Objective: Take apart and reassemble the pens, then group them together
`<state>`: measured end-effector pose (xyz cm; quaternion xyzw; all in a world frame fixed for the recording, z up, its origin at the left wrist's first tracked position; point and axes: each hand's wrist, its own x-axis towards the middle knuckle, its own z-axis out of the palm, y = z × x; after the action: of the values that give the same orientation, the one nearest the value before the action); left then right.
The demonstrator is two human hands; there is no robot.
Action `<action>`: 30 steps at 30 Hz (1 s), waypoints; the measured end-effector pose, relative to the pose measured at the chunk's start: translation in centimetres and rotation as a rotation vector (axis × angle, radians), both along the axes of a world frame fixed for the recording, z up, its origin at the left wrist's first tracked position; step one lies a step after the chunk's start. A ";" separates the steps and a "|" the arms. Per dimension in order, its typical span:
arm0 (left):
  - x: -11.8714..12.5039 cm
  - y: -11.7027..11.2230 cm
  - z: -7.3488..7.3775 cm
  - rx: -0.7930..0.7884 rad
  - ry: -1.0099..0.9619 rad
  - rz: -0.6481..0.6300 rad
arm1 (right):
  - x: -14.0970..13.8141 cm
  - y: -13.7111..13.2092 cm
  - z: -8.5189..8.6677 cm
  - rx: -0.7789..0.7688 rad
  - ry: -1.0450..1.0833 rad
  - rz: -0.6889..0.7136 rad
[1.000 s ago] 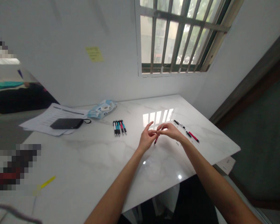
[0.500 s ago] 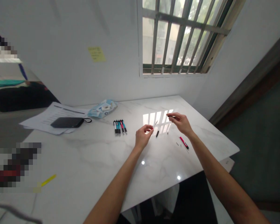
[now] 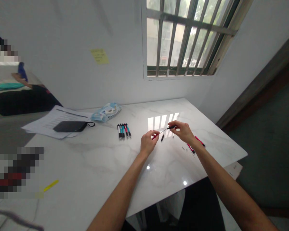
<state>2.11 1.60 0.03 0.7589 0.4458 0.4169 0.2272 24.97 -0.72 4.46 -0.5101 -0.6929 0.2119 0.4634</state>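
My left hand (image 3: 148, 142) pinches a red pen barrel (image 3: 155, 136), from which a thin refill (image 3: 163, 131) sticks out up and to the right. The fingers of my right hand (image 3: 183, 131) are closed on a black pen grip (image 3: 171, 127). This grip is in line with the refill's tip, close to it or touching; I cannot tell which. Beneath, on the table, lies another short black pen part (image 3: 162, 138). Near my right forearm rest a red pen barrel (image 3: 190, 148), a second red barrel (image 3: 200, 141) partly behind the arm, and tiny parts (image 3: 183, 148).
Several pens (image 3: 124, 131) lie in a row on the marble-patterned table (image 3: 98, 170). Behind them is a blue-and-white packet (image 3: 106, 112). A black phone-like case (image 3: 69, 126) rests on papers (image 3: 42, 123). A yellow stick-like item (image 3: 51, 185) is at left; another person sits beyond.
My right hand has moved left and down with the black grip, bringing it up to the refill. The left hand has barely shifted. A second red barrel now shows beside the right forearm.
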 end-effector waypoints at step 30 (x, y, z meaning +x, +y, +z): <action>-2.0 1.3 -0.7 0.063 0.074 -0.003 | -5.3 4.1 -3.9 -0.232 0.056 0.218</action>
<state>0.15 2.94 -0.66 0.7813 0.4392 0.4021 0.1870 19.70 3.42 0.56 -0.4761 -0.7017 0.3537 0.3946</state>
